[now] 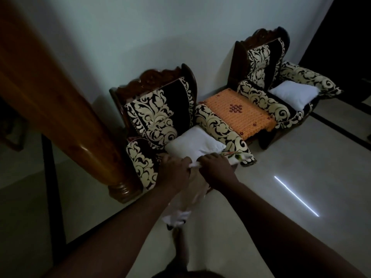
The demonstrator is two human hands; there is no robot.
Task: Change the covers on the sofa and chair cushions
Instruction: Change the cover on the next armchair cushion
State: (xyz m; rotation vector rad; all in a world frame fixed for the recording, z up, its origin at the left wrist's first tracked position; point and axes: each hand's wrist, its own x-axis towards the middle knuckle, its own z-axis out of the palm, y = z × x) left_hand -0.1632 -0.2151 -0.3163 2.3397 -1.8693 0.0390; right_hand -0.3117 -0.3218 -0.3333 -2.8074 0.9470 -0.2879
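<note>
A bare white cushion [193, 144] lies on the seat of the near armchair [158, 115], which has black and cream floral upholstery. My left hand [176, 169] and my right hand [215, 169] are side by side at the cushion's front edge, both gripping a pale cushion cover [190, 197]. The cover hangs down between my forearms to a white bunched end [176, 217]. Another piece of printed cloth [239, 156] lies at the chair's right armrest. A second white cushion [295, 94] sits on the far armchair [267, 63].
A small table under an orange mat [239, 111] stands between the two armchairs. A thick wooden post [66, 117] rises at the left beside the near chair. Pale tiled floor [281, 197] with a bright light streak spreads to the right. The room is dim.
</note>
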